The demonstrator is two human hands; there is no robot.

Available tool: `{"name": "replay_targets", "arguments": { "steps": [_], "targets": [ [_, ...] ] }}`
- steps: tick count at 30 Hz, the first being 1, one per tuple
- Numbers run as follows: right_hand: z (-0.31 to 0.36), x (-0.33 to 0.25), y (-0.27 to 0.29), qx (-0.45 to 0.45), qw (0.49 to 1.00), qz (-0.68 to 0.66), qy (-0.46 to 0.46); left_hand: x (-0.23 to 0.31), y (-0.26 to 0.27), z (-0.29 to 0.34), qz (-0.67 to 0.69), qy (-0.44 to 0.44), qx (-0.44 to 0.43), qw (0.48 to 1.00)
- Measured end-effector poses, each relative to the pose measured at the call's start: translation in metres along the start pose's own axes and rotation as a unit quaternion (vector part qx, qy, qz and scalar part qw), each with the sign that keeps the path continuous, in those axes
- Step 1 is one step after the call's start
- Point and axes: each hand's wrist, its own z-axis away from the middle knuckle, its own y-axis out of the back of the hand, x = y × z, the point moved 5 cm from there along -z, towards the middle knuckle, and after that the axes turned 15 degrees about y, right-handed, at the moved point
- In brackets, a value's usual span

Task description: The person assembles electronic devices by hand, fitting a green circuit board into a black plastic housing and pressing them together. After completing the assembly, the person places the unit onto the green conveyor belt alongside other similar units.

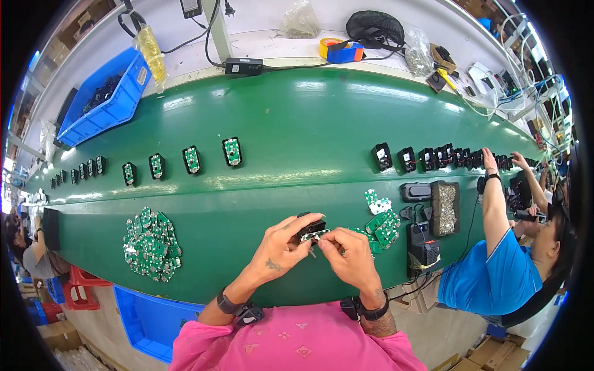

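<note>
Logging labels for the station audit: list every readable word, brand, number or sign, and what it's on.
None readable:
Black power adapter on the shelf edge: pale label, too small.
Adapter at the top edge: pale label, too small.
Blue crate, upper left: white label, too small.
Held black case: no readable text.
Pink shirt: printed shapes, no readable words.

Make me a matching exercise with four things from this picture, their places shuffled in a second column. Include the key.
Things:
1. Black casing
2. Larger pile of circuit boards
3. Smaller pile of circuit boards
4. Power adapter

Places:
A. Left of the person's fingers
B. By the far edge of the green bench
C. Held in the fingers
D. Right of the fingers

Pairs: 1-C, 2-A, 3-D, 4-B
</note>
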Motion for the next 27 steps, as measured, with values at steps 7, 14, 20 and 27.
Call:
{"name": "replay_targets", "arguments": {
  "steps": [7,14,20,27],
  "targets": [
    [-0.003,-0.001,-0.003,-0.065,0.998,-0.012,-0.008,0.001,0.002,0.005,-0.075,-0.036,-0.005,0.997],
    [-0.004,-0.008,-0.007,-0.068,0.998,0.003,0.004,-0.005,0.007,0.008,-0.024,-0.026,-0.023,0.999],
    [-0.008,-0.016,-0.017,-0.063,0.996,0.054,0.036,-0.01,0.01,0.01,0.025,-0.002,0.007,1.0],
    [-0.014,-0.013,-0.038,-0.055,0.993,0.097,0.028,-0.017,0.022,0.014,-0.064,-0.047,0.06,0.995]
  ]
}}
